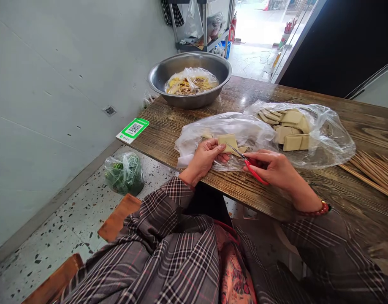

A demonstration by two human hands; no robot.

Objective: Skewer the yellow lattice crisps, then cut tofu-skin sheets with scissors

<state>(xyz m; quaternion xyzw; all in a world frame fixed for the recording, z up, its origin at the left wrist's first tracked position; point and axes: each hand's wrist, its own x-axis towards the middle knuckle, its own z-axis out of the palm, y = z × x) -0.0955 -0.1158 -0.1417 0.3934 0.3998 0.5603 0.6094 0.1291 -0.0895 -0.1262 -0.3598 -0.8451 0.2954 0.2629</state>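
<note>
My left hand point(208, 156) pinches a flat, pale yellow square of what looks like tofu sheet point(227, 143) between thumb and fingers. Red-handled scissors point(252, 169) are in my right hand point(271, 166), their metal blades pointing left against the square's right side. Below lies a clear plastic bag point(194, 128) with a few pale pieces in it, partly hidden by my hands. To the right, a second clear bag point(333, 135) lies spread out, holding several stacked pale squares point(293, 122).
A steel basin point(190, 101) with a plastic bag of yellowish food stands at the table's far left. Wooden sticks point(375, 171) lie at the right. A green QR card point(133, 129) rests on the left edge. A bag of greens point(126, 175) sits below, left of the table.
</note>
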